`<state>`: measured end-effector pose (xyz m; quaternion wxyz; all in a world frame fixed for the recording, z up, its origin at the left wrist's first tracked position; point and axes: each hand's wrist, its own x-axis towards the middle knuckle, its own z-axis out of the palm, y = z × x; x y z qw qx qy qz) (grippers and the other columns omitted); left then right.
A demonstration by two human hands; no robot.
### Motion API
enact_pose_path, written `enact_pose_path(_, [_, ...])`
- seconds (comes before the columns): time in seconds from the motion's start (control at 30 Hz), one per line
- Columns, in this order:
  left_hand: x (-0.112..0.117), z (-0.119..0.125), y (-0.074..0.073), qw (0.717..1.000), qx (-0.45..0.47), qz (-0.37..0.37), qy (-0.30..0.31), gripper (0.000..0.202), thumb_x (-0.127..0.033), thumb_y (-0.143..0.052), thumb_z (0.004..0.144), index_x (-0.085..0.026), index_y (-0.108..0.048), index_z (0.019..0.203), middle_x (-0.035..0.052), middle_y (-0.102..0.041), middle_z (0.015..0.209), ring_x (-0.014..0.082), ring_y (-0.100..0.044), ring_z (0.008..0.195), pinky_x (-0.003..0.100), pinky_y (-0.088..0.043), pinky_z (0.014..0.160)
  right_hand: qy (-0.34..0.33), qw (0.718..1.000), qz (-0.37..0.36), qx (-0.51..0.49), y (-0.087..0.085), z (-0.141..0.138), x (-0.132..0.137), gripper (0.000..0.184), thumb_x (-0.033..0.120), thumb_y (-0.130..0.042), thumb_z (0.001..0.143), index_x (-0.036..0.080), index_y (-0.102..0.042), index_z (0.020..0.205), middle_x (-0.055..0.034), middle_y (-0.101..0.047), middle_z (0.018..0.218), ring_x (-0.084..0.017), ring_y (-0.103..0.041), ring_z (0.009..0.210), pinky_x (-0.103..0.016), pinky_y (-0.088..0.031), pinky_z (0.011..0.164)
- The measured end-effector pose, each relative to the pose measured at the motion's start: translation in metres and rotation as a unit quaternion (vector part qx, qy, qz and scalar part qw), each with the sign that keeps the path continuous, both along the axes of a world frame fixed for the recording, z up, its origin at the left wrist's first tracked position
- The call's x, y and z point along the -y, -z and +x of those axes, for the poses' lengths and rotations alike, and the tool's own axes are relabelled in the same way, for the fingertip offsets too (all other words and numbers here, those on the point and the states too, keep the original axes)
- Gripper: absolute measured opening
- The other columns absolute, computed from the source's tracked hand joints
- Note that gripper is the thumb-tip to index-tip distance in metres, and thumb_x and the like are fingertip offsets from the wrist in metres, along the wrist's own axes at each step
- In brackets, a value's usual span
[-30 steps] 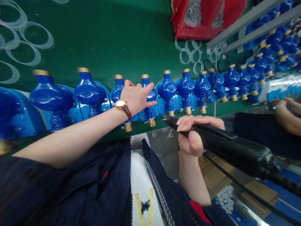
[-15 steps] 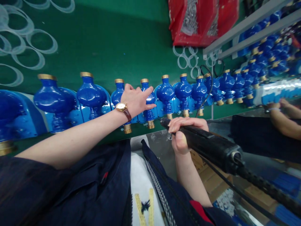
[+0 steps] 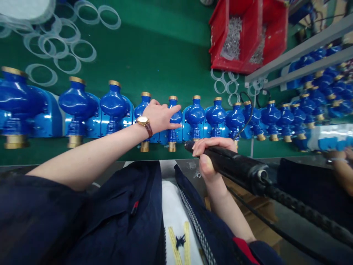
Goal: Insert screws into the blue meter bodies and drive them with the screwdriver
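Note:
My left hand (image 3: 160, 117) lies with fingers spread over the row of blue bodies, wearing a gold watch on a brown strap. Its index finger and thumb reach across a blue meter-like body with brass threaded ends (image 3: 172, 137). The palm partly covers the neighbouring blue body (image 3: 140, 109). Closed around a black electric screwdriver (image 3: 234, 161), my right hand (image 3: 213, 154) points the tool's tip left, toward the near brass ends. Whether the tip touches anything cannot be made out. A ribbed cord trails from the screwdriver's back end to the lower right.
More blue bodies on light-blue bases (image 3: 78, 105) line the green table (image 3: 143, 48) on both sides. Clear rings (image 3: 60, 46) lie at the upper left. Red bins (image 3: 234, 62) hold small metal screws. Grey rails (image 3: 300, 48) cross the right side; another person's arm (image 3: 343, 167) is beyond.
The view has shifted, showing more of the row at left. The screwdriver's tip sits slightly further left and nearer the table edge. My left hand stays over the same bodies.

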<state>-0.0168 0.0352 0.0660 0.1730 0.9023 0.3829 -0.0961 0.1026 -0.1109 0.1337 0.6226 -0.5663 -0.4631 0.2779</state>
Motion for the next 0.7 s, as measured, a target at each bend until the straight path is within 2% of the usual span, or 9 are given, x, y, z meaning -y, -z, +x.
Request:
enact_pose_path(0.13, [0.003, -0.001, -0.003, 0.999, 0.011, -0.018, -0.03, 0.076, -0.073, -0.041, 0.075, -0.033, -0.031, 0.139, 0.0116, -0.055, 0.12, 0.0349, -0.049, 0.109, 0.045, -0.026, 0.091, -0.005, 0.998, 0.06, -0.018, -0.013, 0.01, 0.0, 0.024, 0.027, -0.059, 0.068, 0.025, -0.049, 0.09, 0.0076, -0.053, 0.059, -0.012, -0.054, 0.05, -0.033, -0.05, 0.054])
enact_pose_path(0.23, [0.008, 0.003, -0.011, 0.998, 0.05, 0.013, -0.046, 0.073, -0.07, -0.042, 0.076, -0.035, -0.031, 0.14, 0.0122, -0.04, 0.138, 0.0398, -0.034, 0.123, 0.048, -0.022, 0.095, 0.001, 0.997, 0.069, -0.035, -0.012, 0.013, -0.003, 0.026, 0.024, -0.06, 0.067, 0.025, -0.05, 0.091, 0.0071, -0.055, 0.06, -0.013, -0.055, 0.052, -0.034, -0.051, 0.057])
enact_pose_path(0.3, [0.009, 0.012, -0.015, 0.996, 0.077, 0.022, -0.031, 0.068, -0.068, -0.04, 0.079, -0.035, -0.034, 0.138, 0.0113, -0.036, 0.141, 0.0391, -0.03, 0.126, 0.049, -0.021, 0.097, -0.002, 0.997, 0.062, -0.049, -0.009, 0.013, -0.004, 0.025, 0.022, -0.061, 0.068, 0.024, -0.051, 0.091, 0.0066, -0.056, 0.061, -0.013, -0.056, 0.053, -0.034, -0.05, 0.057])
enact_pose_path(0.43, [0.004, 0.044, -0.012, 0.994, 0.106, -0.003, -0.003, 0.063, -0.064, -0.036, 0.083, -0.034, -0.035, 0.138, 0.0106, -0.045, 0.134, 0.0363, -0.036, 0.124, 0.052, -0.014, 0.099, 0.001, 0.997, 0.058, -0.057, -0.007, 0.01, -0.005, 0.025, 0.024, -0.063, 0.068, 0.024, -0.052, 0.091, 0.0063, -0.056, 0.06, -0.013, -0.055, 0.052, -0.035, -0.05, 0.056])
enact_pose_path(0.53, [0.0, 0.067, -0.005, 0.994, 0.099, -0.036, 0.001, 0.064, -0.066, -0.035, 0.082, -0.032, -0.037, 0.136, 0.0102, -0.058, 0.12, 0.0351, -0.046, 0.115, 0.055, -0.01, 0.099, 0.017, 0.999, 0.038, -0.032, -0.01, 0.006, -0.004, 0.024, 0.029, -0.064, 0.069, 0.026, -0.052, 0.09, 0.0061, -0.054, 0.058, -0.014, -0.054, 0.051, -0.037, -0.05, 0.055])
enact_pose_path(0.7, [0.001, 0.082, -0.001, 0.992, 0.096, -0.078, 0.007, 0.07, -0.069, -0.041, 0.077, -0.027, -0.042, 0.133, 0.0102, -0.066, 0.102, 0.033, -0.057, 0.101, 0.056, -0.011, 0.098, 0.035, 0.999, 0.025, 0.001, -0.012, -0.003, -0.004, 0.022, 0.031, -0.063, 0.07, 0.028, -0.051, 0.089, 0.0057, -0.053, 0.057, -0.015, -0.052, 0.048, -0.037, -0.05, 0.054])
